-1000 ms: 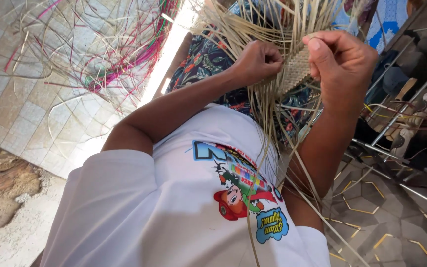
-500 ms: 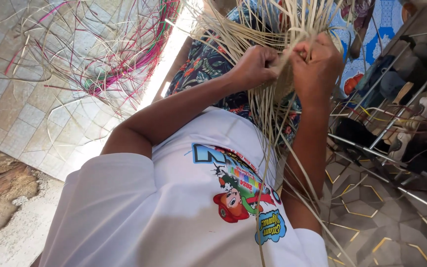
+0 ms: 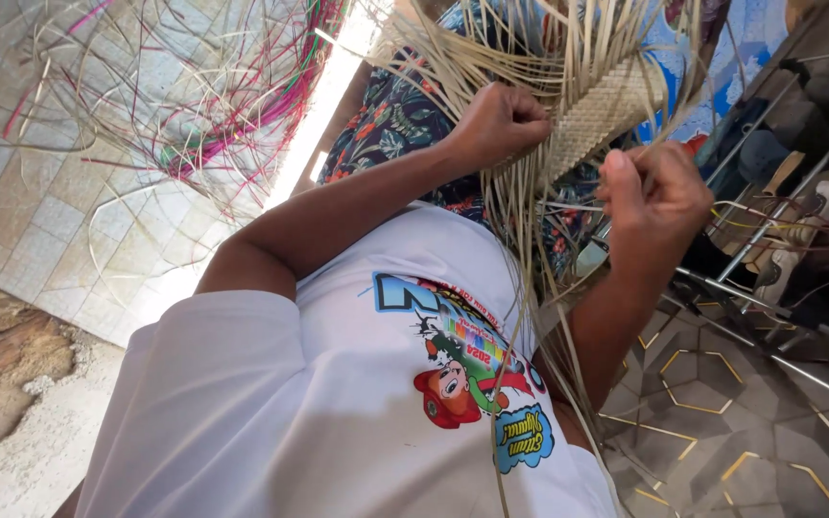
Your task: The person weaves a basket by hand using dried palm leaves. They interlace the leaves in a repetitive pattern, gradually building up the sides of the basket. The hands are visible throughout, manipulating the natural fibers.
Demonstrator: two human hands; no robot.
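A flat woven strip of pale straw (image 3: 599,107) hangs in front of me, with long loose straw strands (image 3: 520,317) fanning above it and trailing down over my white printed T-shirt (image 3: 338,403). My left hand (image 3: 499,123) is a closed fist on the strands at the strip's left edge. Lower and to the right, a little apart from the strip, my right hand (image 3: 654,197) is closed with thin strands pinched between thumb and fingers.
A loose heap of pink, green and pale strands (image 3: 223,105) lies on the tiled floor at upper left. Floral cloth (image 3: 390,125) shows behind my left arm. A metal rack (image 3: 779,221) stands at right over hexagon-patterned tiles (image 3: 722,412).
My right hand came in beside the left fist at the woven strip, then drew down and to the right, away from it, with strands in its grip. The left fist stayed at the strip.
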